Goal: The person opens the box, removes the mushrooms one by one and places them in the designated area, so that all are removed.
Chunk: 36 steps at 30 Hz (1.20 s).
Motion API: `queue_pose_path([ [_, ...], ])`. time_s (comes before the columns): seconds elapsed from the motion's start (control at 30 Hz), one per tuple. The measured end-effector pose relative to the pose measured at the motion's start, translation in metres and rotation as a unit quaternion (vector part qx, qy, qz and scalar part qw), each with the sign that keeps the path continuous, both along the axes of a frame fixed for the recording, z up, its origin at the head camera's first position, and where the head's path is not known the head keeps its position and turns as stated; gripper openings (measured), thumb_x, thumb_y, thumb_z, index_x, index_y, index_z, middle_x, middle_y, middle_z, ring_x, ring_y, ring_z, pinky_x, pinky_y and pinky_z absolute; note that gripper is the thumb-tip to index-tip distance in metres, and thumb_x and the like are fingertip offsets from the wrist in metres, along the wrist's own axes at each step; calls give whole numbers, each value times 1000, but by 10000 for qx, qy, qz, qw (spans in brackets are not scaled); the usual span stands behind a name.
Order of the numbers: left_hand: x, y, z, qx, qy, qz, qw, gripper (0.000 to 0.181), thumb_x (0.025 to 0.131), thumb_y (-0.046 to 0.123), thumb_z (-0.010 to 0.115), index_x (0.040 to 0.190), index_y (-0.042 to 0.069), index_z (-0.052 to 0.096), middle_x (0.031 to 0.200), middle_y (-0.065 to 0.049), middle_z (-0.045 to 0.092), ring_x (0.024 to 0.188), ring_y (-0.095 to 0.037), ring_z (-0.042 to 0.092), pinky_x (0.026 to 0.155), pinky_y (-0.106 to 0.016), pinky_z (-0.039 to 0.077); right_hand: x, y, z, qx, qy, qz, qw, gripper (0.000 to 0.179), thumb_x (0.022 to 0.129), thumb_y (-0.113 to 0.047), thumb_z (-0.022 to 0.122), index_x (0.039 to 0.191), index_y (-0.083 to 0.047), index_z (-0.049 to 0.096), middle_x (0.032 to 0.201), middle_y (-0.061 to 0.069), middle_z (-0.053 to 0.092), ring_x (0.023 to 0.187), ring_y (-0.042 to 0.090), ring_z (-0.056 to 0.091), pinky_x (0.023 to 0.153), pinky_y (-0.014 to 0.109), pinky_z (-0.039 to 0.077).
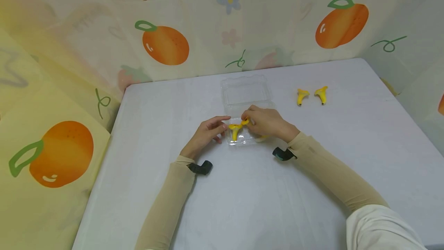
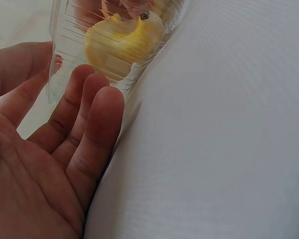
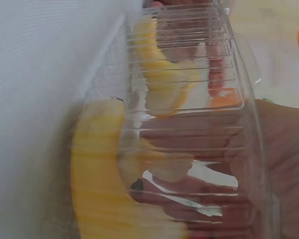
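A clear plastic clamshell box (image 1: 243, 142) lies with its lid (image 1: 246, 91) folded back. My right hand (image 1: 266, 122) pinches a small yellow banana-like piece (image 1: 246, 121) over the base. Another such piece (image 1: 235, 132), with a flared top, sits in the left part of the base. A third (image 1: 261, 139) shows partly under my right hand; through the ribbed wall in the right wrist view, this yellow piece (image 3: 95, 154) looks curved. My left hand (image 1: 209, 131) rests at the box's left side, fingers loosely bent, holding no piece. Whether its fingertips touch the wall, I cannot tell.
Two more yellow pieces, one on the left (image 1: 301, 97) and one on the right (image 1: 321, 95), lie on the white table (image 1: 166, 126) to the right of the lid. A fruit-printed curtain (image 1: 201, 22) hangs along the table's back edge.
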<state>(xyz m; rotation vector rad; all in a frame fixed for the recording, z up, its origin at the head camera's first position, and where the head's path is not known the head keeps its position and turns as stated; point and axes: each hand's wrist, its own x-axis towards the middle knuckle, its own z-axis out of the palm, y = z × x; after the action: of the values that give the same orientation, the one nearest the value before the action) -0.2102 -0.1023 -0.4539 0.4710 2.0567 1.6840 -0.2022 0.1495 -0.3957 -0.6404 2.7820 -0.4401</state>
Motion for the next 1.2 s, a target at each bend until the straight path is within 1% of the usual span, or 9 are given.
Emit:
queue_pose_path([
  [0.3, -1, 0, -1, -44, 21, -6, 10000, 40, 102, 17, 59, 141, 11, 58, 102, -9, 61, 84, -17, 59, 64, -24, 56, 0, -1, -5, 47, 113, -50, 9999, 30, 95, -20, 65, 125, -18, 69, 124, 2, 64, 85, 19, 64, 64, 31, 49],
  [0.47, -1, 0, -2, -53, 25, 4, 10000, 40, 102, 17, 59, 141, 11, 59, 100, -5, 62, 84, -17, 59, 64, -25, 57, 0, 0, -6, -2, 147, -52, 9999, 31, 94, -17, 64, 124, -18, 69, 124, 1, 64, 87, 18, 65, 65, 31, 49],
  [0.6, -1, 0, -1, -40, 22, 1, 10000, 40, 102, 17, 59, 141, 12, 59, 100, -4, 62, 84, -17, 59, 64, -25, 57, 0, 0, -7, -39, 106, -62, 9999, 32, 93, -16, 63, 124, -18, 68, 125, 1, 64, 88, 18, 65, 66, 32, 49],
  [0.93, -1, 0, -1, -1, 2, -17, 10000, 40, 102, 18, 60, 142, 11, 58, 101, -7, 61, 83, -16, 58, 64, -25, 56, -1, 4, -3, -231, 11, -135, 9996, 31, 93, -16, 63, 124, -18, 69, 127, 1, 64, 94, 19, 64, 70, 34, 51],
  [1.1, -1, -1, -2, 19, 44, -25, 10000, 40, 102, 18, 60, 142, 11, 58, 101, -9, 61, 83, -16, 59, 64, -25, 56, 0, 4, -2, -358, -33, -221, 9991, 28, 93, -14, 62, 120, -18, 69, 125, -1, 65, 94, 18, 64, 70, 33, 50],
  [1.2, -1, 0, -2, 35, 35, -25, 10000, 40, 102, 18, 60, 142, 11, 58, 101, -9, 61, 83, -17, 58, 64, -25, 56, 0, 5, -1, -406, -39, -231, 9989, 26, 93, -15, 62, 118, -18, 69, 124, -1, 66, 94, 19, 64, 71, 33, 51],
])
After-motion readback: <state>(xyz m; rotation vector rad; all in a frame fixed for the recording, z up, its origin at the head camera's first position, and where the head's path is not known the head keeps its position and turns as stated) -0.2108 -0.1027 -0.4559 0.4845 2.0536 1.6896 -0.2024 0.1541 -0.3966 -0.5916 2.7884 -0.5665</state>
